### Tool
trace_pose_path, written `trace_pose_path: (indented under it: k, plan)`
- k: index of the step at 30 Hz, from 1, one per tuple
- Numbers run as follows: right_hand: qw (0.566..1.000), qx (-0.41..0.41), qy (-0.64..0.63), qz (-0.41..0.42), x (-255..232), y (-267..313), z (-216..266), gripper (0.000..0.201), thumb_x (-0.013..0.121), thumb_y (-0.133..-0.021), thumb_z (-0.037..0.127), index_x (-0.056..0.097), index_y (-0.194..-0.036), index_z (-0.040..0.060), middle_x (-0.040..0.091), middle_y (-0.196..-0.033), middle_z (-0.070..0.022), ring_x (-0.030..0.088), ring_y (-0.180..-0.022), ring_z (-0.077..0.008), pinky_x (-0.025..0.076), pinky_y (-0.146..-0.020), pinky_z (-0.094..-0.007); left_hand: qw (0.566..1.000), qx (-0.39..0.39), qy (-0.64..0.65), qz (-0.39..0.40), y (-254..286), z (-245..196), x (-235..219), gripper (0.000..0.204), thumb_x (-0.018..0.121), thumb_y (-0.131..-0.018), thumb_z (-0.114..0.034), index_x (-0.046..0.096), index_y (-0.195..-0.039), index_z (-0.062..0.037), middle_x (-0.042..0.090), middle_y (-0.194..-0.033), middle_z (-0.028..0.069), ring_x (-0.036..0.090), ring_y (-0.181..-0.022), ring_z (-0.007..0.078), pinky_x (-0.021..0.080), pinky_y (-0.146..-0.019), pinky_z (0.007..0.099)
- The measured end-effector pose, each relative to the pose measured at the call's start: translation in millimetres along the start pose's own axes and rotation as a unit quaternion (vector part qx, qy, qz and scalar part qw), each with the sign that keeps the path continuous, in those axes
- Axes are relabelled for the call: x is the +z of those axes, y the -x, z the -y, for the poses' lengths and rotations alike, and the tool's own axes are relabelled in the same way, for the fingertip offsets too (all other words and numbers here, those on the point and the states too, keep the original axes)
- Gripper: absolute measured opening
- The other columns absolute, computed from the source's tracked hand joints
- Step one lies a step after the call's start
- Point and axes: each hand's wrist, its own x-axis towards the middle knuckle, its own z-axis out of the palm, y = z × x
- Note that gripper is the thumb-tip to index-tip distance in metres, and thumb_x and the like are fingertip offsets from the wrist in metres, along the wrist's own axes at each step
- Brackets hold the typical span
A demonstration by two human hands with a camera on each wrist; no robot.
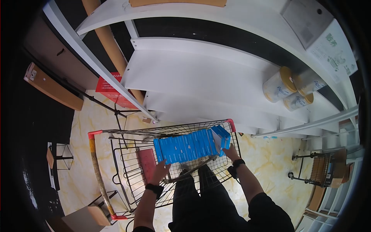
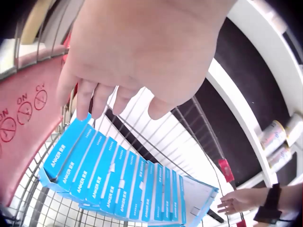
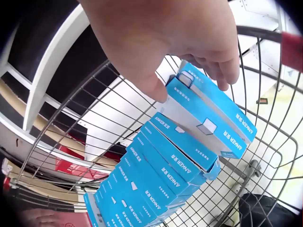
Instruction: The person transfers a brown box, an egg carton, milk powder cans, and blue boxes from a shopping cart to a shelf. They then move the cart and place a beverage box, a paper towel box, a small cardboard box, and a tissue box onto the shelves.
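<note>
A row of blue ANKER boxes (image 1: 185, 146) stands packed side by side in a wire shopping cart (image 1: 129, 170). At the row's right end, two boxes (image 3: 208, 113) lean at an angle away from the others. My left hand (image 1: 159, 173) is at the left end of the row; in the left wrist view its loosely extended fingers (image 2: 102, 99) hang over the end box (image 2: 68, 149). Beside the leaning boxes is my right hand (image 1: 232, 154), its thumb and fingers spread apart. In the right wrist view, its thumb (image 3: 156, 90) overlaps the edge of one leaning box.
A pink panel (image 1: 147, 164) with printed marks is at the cart's handle end. White shelves (image 1: 185, 69) rise beyond the cart, with clear canisters (image 1: 279, 85) and a white carton (image 1: 332, 50) at the right. A red box (image 1: 112, 91) stands behind the shelf post. Small wheeled cart (image 1: 319, 170) at far right.
</note>
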Motion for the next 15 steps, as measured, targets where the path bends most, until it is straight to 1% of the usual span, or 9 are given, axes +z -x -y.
trace_pose_path:
  k: [1,2,4,5,6,8,9,12,15]
  plan:
    - [0.999,-0.005,-0.009,-0.039,8,-10,-4,0.066,0.066,-0.062,0.024,0.039,-0.113,-0.0085,0.053,-0.105,-0.0252,0.053,-0.098,-0.0349,0.045,-0.078,-0.038,0.997,-0.01,-0.006,-0.072,-11,10,-4,0.054,0.054,-0.078,-0.038,0.045,-0.116,0.0007,0.05,-0.112,0.0221,0.048,-0.105,0.0335,0.037,-0.09,0.0401]
    - [0.999,-0.006,-0.005,-0.033,14,-20,-8,0.066,0.066,-0.062,0.024,0.039,-0.113,-0.0085,0.053,-0.105,-0.0252,0.053,-0.098,-0.0349,0.045,-0.078,-0.038,0.989,-0.02,-0.012,-0.144,-22,20,-5,0.053,0.055,-0.077,-0.035,0.046,-0.114,0.0013,0.051,-0.111,0.0219,0.049,-0.104,0.0338,0.038,-0.089,0.0404]
    - [0.999,-0.006,0.045,-0.019,26,-41,-15,0.064,0.066,-0.06,0.023,0.04,-0.11,-0.0084,0.054,-0.102,-0.0243,0.054,-0.095,-0.0353,0.045,-0.077,-0.038,0.982,-0.033,-0.022,-0.183,-42,42,1,0.051,0.055,-0.077,-0.034,0.046,-0.114,0.0008,0.051,-0.11,0.0218,0.049,-0.102,0.0346,0.039,-0.088,0.0407]
    - [0.999,-0.011,0.015,-0.045,30,-40,-15,0.064,0.069,-0.057,0.021,0.041,-0.108,-0.0073,0.054,-0.102,-0.0236,0.053,-0.095,-0.036,0.045,-0.079,-0.0386,0.975,-0.04,-0.036,-0.217,-48,53,5,0.049,0.055,-0.077,-0.032,0.047,-0.113,0.0003,0.052,-0.109,0.0217,0.05,-0.1,0.0355,0.041,-0.086,0.0411]
    - [0.999,-0.014,0.019,-0.039,41,-51,-29,0.064,0.069,-0.057,0.021,0.041,-0.108,-0.0073,0.054,-0.102,-0.0236,0.053,-0.095,-0.036,0.045,-0.079,-0.0386,0.974,-0.047,-0.034,-0.22,-48,46,1,0.049,0.055,-0.077,-0.032,0.047,-0.113,0.0003,0.052,-0.109,0.0217,0.05,-0.1,0.0355,0.041,-0.086,0.0411]
    - [0.98,-0.071,0.077,-0.168,69,-80,-72,0.07,0.072,-0.054,0.019,0.038,-0.11,-0.0063,0.052,-0.104,-0.0228,0.053,-0.096,-0.0355,0.043,-0.081,-0.0395,0.98,-0.121,-0.003,-0.159,-45,20,-13,0.049,0.055,-0.076,-0.03,0.045,-0.115,-0.0015,0.051,-0.107,0.022,0.05,-0.1,0.0357,0.041,-0.086,0.0412]
    - [0.981,-0.036,0.044,-0.183,67,-73,-63,0.078,0.075,-0.052,0.018,0.033,-0.113,-0.0057,0.051,-0.106,-0.0227,0.052,-0.097,-0.0348,0.042,-0.083,-0.0401,0.978,-0.128,0.0,-0.162,-51,28,-9,0.049,0.055,-0.076,-0.03,0.045,-0.115,-0.0015,0.051,-0.107,0.022,0.05,-0.1,0.0357,0.041,-0.086,0.0412]
    - [0.984,-0.018,-0.029,-0.177,61,-64,-47,0.079,0.076,-0.052,0.02,0.032,-0.113,-0.0046,0.051,-0.106,-0.0229,0.052,-0.097,-0.0352,0.042,-0.083,-0.039,0.979,-0.142,0.035,-0.139,-74,62,10,0.056,0.056,-0.074,-0.029,0.038,-0.121,-0.0039,0.047,-0.111,0.0239,0.047,-0.102,0.0377,0.038,-0.088,0.0434]
    - [0.988,0.02,0.008,-0.152,51,-59,-28,0.069,0.075,-0.052,0.023,0.039,-0.105,-0.0038,0.054,-0.102,-0.0223,0.054,-0.094,-0.035,0.043,-0.081,-0.0383,0.976,-0.139,-0.007,-0.167,-85,81,28,0.068,0.057,-0.073,-0.029,0.026,-0.127,-0.0015,0.037,-0.121,0.0287,0.041,-0.107,0.0436,0.034,-0.091,0.0486]
